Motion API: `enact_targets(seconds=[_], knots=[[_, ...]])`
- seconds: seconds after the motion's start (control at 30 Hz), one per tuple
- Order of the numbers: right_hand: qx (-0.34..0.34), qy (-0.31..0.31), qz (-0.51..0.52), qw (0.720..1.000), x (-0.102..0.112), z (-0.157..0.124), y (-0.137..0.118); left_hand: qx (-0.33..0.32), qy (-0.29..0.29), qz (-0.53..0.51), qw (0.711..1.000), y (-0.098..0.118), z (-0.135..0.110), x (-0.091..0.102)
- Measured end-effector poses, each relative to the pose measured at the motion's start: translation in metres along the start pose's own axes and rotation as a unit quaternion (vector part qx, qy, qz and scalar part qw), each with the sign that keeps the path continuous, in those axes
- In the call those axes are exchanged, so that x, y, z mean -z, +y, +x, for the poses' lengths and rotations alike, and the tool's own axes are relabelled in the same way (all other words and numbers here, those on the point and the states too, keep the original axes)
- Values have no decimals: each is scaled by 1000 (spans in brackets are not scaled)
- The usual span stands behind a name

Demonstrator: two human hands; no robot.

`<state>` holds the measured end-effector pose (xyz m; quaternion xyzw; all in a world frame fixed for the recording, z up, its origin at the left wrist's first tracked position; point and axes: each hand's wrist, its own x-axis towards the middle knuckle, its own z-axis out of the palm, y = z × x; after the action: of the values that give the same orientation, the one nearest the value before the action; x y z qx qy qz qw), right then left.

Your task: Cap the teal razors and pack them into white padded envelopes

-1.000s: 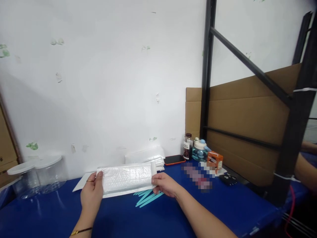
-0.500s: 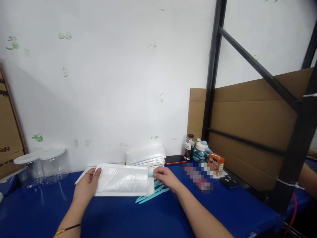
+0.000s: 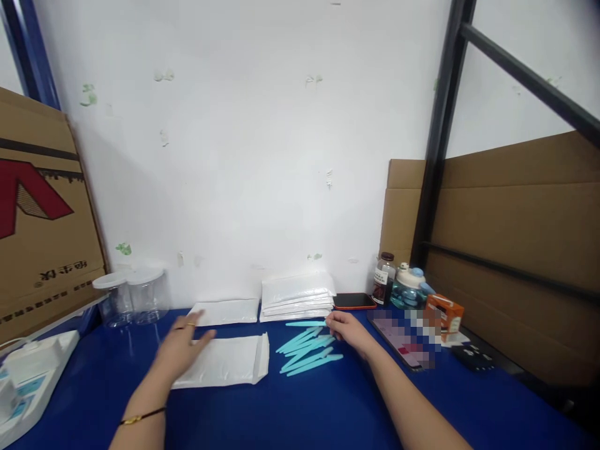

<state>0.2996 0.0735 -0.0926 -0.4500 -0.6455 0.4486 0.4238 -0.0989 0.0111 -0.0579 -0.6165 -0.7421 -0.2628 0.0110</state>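
Turquoise stick [image 3: 304,324], long axis left to right, behind the loose pile [image 3: 314,366], nearer the right hand [image 3: 349,331].
Right fingers pinch its right end; left hand [image 3: 180,347], spread, seemingly gripping nothing, is over the left end of a white envelope [image 3: 229,361].

left hand [image 3: 180,347] with gold-coloured ring [image 3: 190,324], thin black bracelet [image 3: 152,413] with gold-coloured charm [image 3: 131,420] on left forearm [image 3: 152,387], right forearm [image 3: 398,381] bare
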Motion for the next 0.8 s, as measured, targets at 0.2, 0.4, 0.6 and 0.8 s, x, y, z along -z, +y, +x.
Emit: enact_targets(seconds=[0.2, 0.4, 0.6, 0.8], knots=[[6, 48, 18, 999, 4, 3, 2, -93, -339, 65, 934, 48, -19, -37], [37, 26, -5, 999, -10, 1, -2, -138, -163, -29, 977, 79, -12, -29], [62, -6, -22, 998, -18, -1, -5, -275, -212, -115, 931, 148, -3, -52], [56, 20, -86, 994, -8, 10, 8, -255, -202, -82, 942, 156, 13, -73]])
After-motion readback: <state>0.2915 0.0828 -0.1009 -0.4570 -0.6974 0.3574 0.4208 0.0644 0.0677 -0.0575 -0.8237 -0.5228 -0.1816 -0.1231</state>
